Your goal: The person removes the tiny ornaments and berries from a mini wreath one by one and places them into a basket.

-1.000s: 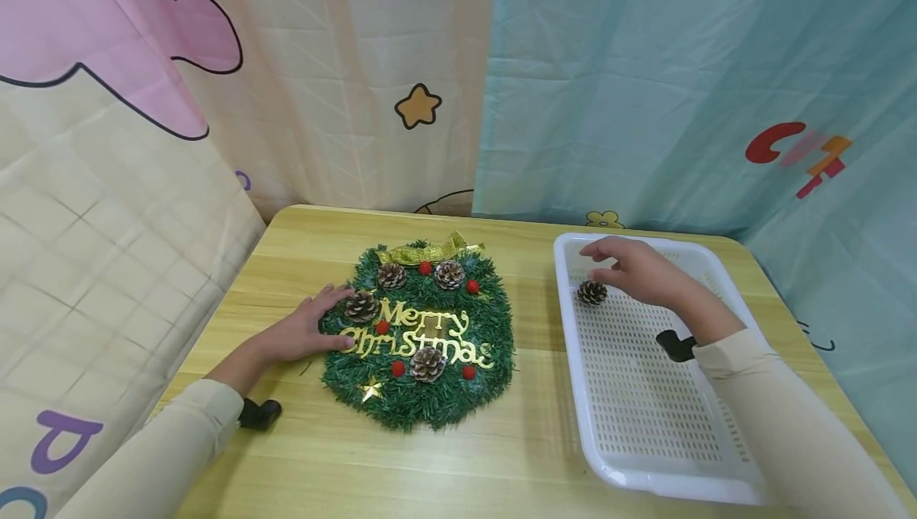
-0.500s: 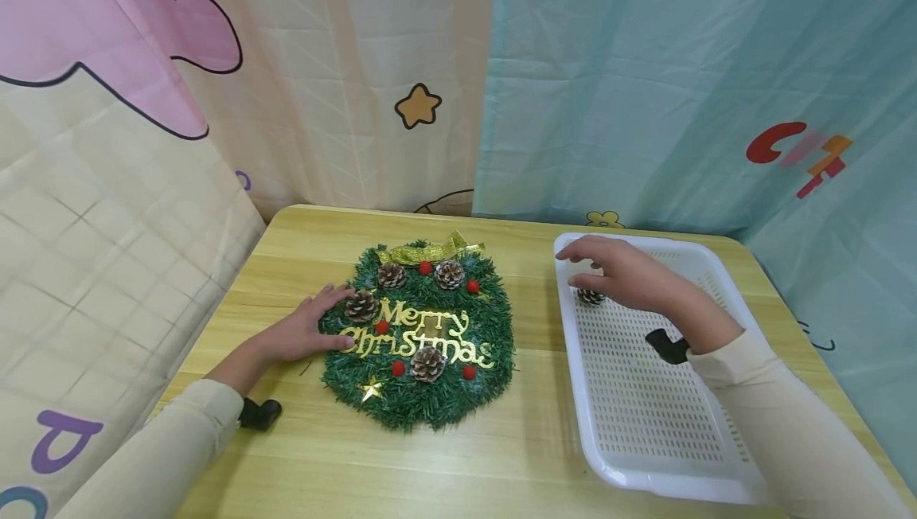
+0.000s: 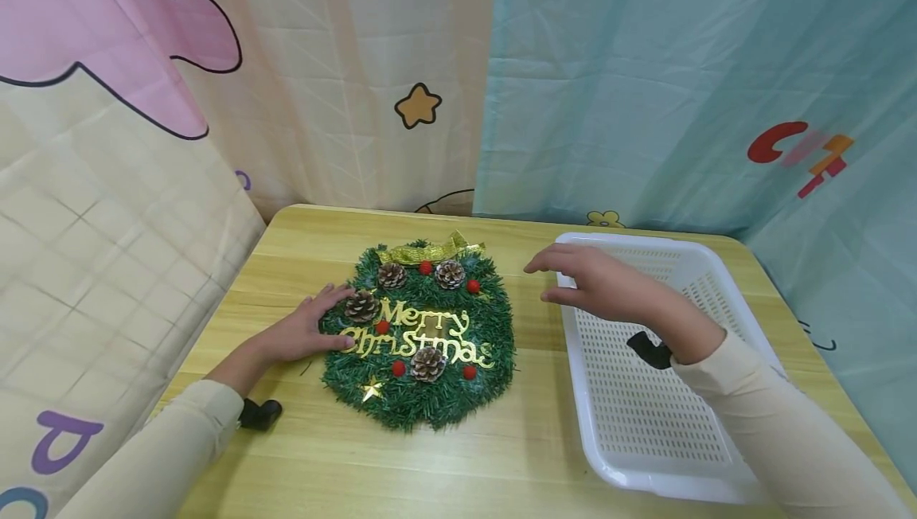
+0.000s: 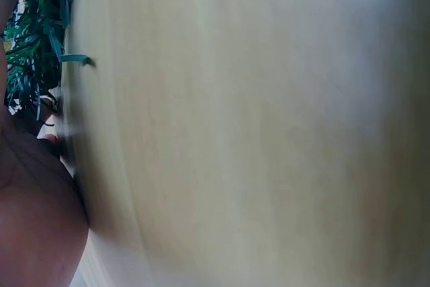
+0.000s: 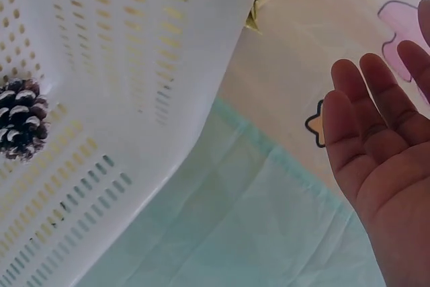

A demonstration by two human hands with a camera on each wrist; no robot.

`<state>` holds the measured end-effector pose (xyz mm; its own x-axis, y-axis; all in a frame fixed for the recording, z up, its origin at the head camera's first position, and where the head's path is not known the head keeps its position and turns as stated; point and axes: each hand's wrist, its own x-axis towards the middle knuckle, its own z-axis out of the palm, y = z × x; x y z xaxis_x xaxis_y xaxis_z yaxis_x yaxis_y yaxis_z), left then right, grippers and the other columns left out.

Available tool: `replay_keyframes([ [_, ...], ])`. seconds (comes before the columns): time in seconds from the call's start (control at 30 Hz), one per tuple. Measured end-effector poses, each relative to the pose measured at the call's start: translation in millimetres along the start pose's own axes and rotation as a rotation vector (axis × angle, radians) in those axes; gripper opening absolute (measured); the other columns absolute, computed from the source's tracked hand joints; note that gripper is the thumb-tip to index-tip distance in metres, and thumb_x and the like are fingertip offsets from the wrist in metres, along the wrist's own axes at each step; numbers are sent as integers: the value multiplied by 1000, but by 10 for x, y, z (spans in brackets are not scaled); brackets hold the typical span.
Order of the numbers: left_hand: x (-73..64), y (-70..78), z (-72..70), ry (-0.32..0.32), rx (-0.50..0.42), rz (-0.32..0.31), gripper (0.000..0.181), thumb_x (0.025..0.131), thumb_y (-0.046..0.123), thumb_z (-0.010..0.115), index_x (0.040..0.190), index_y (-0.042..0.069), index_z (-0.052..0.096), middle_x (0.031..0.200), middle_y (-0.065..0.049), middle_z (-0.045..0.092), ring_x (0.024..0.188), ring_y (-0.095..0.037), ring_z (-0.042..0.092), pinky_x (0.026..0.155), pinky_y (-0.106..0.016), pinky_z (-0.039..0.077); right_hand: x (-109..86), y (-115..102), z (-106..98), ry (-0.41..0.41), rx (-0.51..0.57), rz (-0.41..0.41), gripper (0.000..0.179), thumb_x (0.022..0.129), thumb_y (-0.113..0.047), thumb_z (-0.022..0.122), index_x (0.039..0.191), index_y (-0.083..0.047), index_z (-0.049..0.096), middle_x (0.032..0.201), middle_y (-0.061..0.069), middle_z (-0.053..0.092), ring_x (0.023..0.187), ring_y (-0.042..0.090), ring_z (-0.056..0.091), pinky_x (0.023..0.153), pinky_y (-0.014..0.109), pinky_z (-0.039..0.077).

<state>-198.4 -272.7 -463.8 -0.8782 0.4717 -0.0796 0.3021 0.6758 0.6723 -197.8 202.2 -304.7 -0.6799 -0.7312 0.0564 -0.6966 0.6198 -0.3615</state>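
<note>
A round green Christmas wreath point(image 3: 430, 392) lies on the table with gold "Merry Christmas" lettering point(image 3: 437, 350), several pine cones point(image 3: 427, 364), red balls and a gold bow point(image 3: 430, 252). My left hand point(image 3: 304, 328) rests on its left edge, fingers spread near one pine cone, the thumb close by the lettering. Over the left rim of a white plastic basket point(image 3: 583, 423) hovers my right hand point(image 3: 598, 284), fingers loosely extended and nothing in them. A loose pine cone point(image 5: 21, 120) sits inside the basket in the right wrist view; in the head view my right hand hides it.
The wooden table point(image 3: 494, 471) stands against printed curtains point(image 3: 609, 89) at the back and sides. The basket occupies its right side, with table surface between basket and wreath. Black wrist pieces point(image 3: 259, 414) show at both cuffs.
My right hand has moved left from above the loose pine cone to over the basket's left rim, toward the wreath. The cone stays in the basket. My left hand and the wreath have not moved.
</note>
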Motion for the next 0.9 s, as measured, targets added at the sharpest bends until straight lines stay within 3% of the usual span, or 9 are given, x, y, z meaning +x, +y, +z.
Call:
replay_keyframes([
  [0.4,3,6,5,2,4,-8,92,87,44,75,157,10,26,165,-17,10,149,-44,0,112,-69,-3,178,-101,37,-20,-7,-97,38,95,-17,70,132,-12,61,130,3,60,114,21,59,91,41,50],
  [0.9,4,-7,8,8,5,-7,92,87,45,75,158,12,27,165,-16,12,149,-44,0,112,-69,-2,568,-233,99,-54,13,-172,36,97,-20,67,132,-11,61,131,4,58,120,23,56,96,42,48],
])
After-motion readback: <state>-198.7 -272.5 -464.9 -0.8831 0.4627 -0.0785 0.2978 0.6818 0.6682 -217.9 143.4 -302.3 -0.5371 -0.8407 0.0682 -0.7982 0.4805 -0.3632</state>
